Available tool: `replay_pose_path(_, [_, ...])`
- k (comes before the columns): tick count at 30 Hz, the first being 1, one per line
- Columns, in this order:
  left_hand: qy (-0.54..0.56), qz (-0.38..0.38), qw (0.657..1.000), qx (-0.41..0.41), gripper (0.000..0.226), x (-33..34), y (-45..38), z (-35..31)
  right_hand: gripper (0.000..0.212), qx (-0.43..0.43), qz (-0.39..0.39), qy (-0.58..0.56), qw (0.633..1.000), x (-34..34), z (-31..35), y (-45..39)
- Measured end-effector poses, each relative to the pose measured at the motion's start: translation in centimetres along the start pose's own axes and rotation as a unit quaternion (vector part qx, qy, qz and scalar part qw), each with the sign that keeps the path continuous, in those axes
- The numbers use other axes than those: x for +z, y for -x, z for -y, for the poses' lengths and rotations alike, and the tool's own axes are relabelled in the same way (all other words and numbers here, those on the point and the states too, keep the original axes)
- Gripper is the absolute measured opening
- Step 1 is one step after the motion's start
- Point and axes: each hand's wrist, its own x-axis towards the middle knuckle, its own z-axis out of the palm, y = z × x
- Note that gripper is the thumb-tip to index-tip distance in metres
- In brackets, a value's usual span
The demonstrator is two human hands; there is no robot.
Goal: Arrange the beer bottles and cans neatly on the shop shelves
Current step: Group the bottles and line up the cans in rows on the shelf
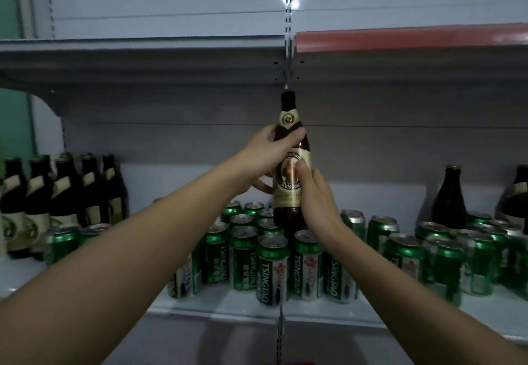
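Above shelved Tsingtao cans (273, 270), left hand (268, 156) and right hand (315, 193) grip a Weissbier-labelled bottle (290, 164).

Pale shelf (228, 306) bearing green cans (273, 270) below the hands, dark bottles (65, 190) far left, another bottle (450, 199) right.

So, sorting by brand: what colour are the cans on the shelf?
Green with silver tops, seen in the head view: cans.
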Motion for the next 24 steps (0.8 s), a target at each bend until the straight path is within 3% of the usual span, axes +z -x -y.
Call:
replay_pose_path(4, [0.010, -0.040, 0.999, 0.029, 0.048, -2.7, 1.2, 1.4, 0.066, 0.007, 0.048, 0.023, 0.999, 3.6, 0.4, -0.6])
replay_pose_path(7, [0.038, -0.079, 0.996, 0.013, 0.069, -5.6, 1.2, 3.5, 0.066, -0.002, 0.101, 0.047, 0.994, 6.1, 0.2, -1.4])
replay_pose_path(10, [0.055, -0.105, 0.993, 0.003, 0.072, -8.9, 0.8, 6.5, 0.072, -0.010, 0.176, 0.094, 0.980, 8.8, 0.1, -3.2])
replay_pose_path(13, [0.052, -0.117, 0.992, 0.019, 0.074, -12.2, 0.0, 8.8, 0.062, -0.024, 0.221, 0.133, 0.966, 10.9, 1.4, -5.4])
replay_pose_path(20, [0.004, -0.118, 0.992, 0.042, 0.071, -22.0, -2.7, 13.7, 0.045, -0.048, 0.239, 0.142, 0.959, 20.9, 5.4, -12.3])
replay_pose_path(24, [0.020, -0.122, 0.991, 0.048, 0.071, -25.8, -4.0, 16.5, 0.014, -0.054, 0.291, 0.169, 0.940, 26.7, 5.2, -13.9])
